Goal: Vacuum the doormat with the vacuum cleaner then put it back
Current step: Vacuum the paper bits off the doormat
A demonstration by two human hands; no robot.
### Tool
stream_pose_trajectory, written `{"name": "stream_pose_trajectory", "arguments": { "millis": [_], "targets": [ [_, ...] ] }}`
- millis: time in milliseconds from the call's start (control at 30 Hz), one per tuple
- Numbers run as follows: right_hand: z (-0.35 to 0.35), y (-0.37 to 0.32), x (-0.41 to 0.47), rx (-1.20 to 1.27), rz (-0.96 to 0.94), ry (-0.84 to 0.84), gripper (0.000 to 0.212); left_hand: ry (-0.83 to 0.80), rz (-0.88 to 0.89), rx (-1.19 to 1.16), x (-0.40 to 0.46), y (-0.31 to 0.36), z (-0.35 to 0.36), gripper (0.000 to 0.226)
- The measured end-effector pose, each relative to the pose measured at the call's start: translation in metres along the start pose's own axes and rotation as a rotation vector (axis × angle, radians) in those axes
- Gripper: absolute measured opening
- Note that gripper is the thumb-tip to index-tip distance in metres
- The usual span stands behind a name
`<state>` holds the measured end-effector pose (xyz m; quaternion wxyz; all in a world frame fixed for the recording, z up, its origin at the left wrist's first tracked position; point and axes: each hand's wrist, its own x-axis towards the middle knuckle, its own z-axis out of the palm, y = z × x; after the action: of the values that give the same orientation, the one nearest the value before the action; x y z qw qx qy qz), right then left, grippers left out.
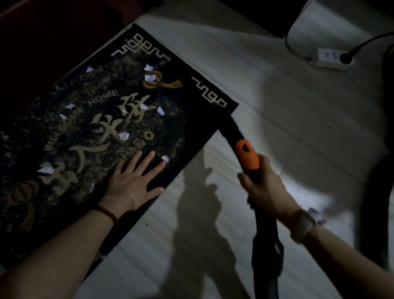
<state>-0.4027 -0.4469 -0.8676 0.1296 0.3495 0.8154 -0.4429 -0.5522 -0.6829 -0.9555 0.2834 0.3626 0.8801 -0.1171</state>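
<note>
Dim pale tiled floor (pixel 285 106), dark doormat (pixel 38 152) strewn with white paper scraps (pixel 124 136), left hand (pixel 133 181) pressed flat, fingers spread, right hand (pixel 265 184) gripping vacuum wand (pixel 246 153) at mat's edge

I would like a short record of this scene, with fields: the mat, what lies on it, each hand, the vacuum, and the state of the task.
mat: dark doormat with gold lettering, flat on the pale floor
on the mat: small white paper scraps, scattered
left hand: left hand flat on the mat, fingers spread
right hand: right hand grips the vacuum wand just below its orange part
vacuum nozzle: near the mat's right edge; the tip is too dark to see
hose: black hose runs back under the right arm
power: plug in a white power strip
task state: scraps not yet removed
</note>
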Motion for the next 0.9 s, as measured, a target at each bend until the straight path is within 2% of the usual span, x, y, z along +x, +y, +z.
{"name": "stream_pose_trajectory", "arguments": {
  "millis": [100, 300, 400, 467, 633, 800, 900],
  "targets": [
    [0.001, 0.012, -0.036, -0.034, 0.004, -0.087, 0.043, 0.011, -0.001, -0.006, -0.001, 0.0, 0.002, 0.068],
    [-0.002, 0.001, -0.01, 0.057, -0.002, 0.211, 0.04, 0.003, 0.008, -0.039, -0.001, 0.002, 0.0, 0.069],
    [0.001, -0.012, 0.009, 0.091, -0.025, 0.269, 0.042, -0.011, 0.006, -0.028, -0.001, 0.002, -0.001, 0.069],
    [0.005, -0.015, 0.005, 0.096, -0.042, 0.238, 0.042, -0.017, 0.005, -0.019, 0.0, 0.002, -0.002, 0.069],
    [0.018, -0.021, -0.024, -0.034, -0.089, 0.036, 0.041, -0.003, -0.001, -0.028, 0.0, 0.004, -0.001, 0.069],
    [0.007, -0.037, 0.003, 0.02, -0.078, 0.1, 0.032, 0.002, 0.0, -0.065, 0.0, 0.003, -0.002, 0.069],
    [0.004, -0.04, 0.016, 0.071, -0.046, 0.021, 0.03, 0.003, 0.003, -0.06, 0.0, 0.003, -0.002, 0.069]
  ]
}}
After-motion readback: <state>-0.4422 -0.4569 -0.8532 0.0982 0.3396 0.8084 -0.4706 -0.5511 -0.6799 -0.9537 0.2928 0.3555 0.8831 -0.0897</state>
